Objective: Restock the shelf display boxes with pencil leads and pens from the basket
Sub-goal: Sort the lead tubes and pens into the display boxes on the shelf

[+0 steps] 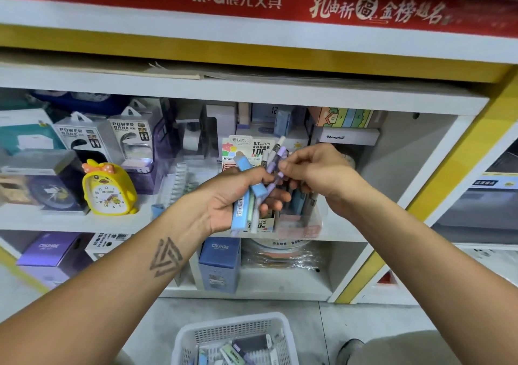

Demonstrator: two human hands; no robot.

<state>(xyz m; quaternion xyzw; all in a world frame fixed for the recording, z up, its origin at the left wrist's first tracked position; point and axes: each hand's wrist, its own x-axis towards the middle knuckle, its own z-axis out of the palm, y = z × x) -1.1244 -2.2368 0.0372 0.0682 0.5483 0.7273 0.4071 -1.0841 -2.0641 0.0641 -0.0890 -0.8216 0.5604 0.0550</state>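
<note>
Gripping pens (253,193), left hand (238,199), right hand (314,168) pinching one

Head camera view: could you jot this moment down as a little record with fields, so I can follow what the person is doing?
place: stationery shelf
left hand: grips a bundle of pens and lead cases
right hand: pinches a purple pen from the bundle
display box: clear, on the shelf behind the hands, holding pens
basket: white, on the floor below, stock left in it
nearby: yellow duck clock, to the left
</note>
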